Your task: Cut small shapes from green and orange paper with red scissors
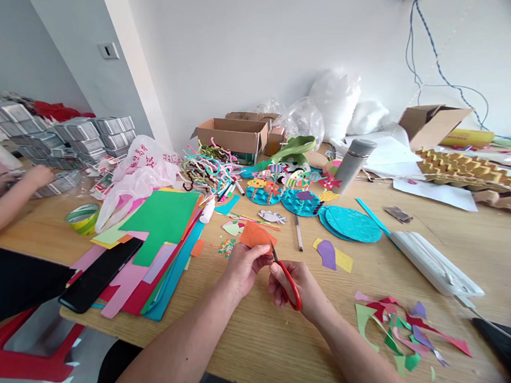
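Observation:
Between finger and thumb, my left hand (245,266) pinches a piece of orange paper (256,235) with a faint drawn outline on it. My right hand (294,285) grips red-handled scissors (292,290), whose blades meet the paper's right edge. Just beyond lie a pale green paper fish shape (233,228), a grey fish cutout (272,217) and small colourful bits (227,247). To the right are a purple paper piece (327,254) over a yellow one (344,260) and a pen (299,234).
At left, stacked coloured paper (163,219) bears a black phone (100,274); a co-worker's arm (8,205) reaches in beyond. Paper scraps (408,330) and a white power strip (436,264) lie right. Blue discs (353,224), fish decorations and a grey bottle (355,164) stand behind.

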Demonstrator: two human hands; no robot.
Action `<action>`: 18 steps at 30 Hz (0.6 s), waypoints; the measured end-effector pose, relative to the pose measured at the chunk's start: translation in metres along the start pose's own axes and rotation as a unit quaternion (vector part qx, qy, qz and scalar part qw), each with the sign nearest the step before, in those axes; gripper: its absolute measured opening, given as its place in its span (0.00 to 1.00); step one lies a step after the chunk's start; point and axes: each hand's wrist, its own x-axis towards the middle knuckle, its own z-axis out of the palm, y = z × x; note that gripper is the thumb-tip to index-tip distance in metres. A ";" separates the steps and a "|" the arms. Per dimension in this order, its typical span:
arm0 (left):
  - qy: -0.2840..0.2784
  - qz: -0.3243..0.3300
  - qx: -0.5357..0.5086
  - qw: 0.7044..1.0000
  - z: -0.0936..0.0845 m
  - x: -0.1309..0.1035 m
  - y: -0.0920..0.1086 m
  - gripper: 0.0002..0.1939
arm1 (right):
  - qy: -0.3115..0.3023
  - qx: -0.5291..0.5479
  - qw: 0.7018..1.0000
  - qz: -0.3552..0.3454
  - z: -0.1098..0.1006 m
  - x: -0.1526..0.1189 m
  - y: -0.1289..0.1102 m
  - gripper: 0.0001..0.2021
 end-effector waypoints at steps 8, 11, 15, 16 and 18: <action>-0.012 0.011 0.014 1.000 -0.002 0.001 -0.001 0.10 | -0.006 -0.016 1.000 -0.016 -0.002 0.001 0.003 0.27; -0.022 0.013 0.018 1.000 -0.001 0.001 -0.001 0.10 | -0.008 -0.015 1.000 -0.016 -0.004 0.001 0.004 0.26; -0.020 0.012 0.023 0.999 -0.001 0.000 0.000 0.10 | -0.003 -0.012 1.000 -0.005 -0.003 0.001 0.003 0.27; -0.020 0.011 0.024 0.999 0.000 0.000 0.000 0.10 | 0.001 -0.011 1.000 -0.004 -0.003 0.001 0.002 0.27; -0.020 0.009 0.025 0.999 0.000 0.000 0.000 0.10 | 0.005 -0.011 1.000 -0.003 -0.002 0.001 0.001 0.27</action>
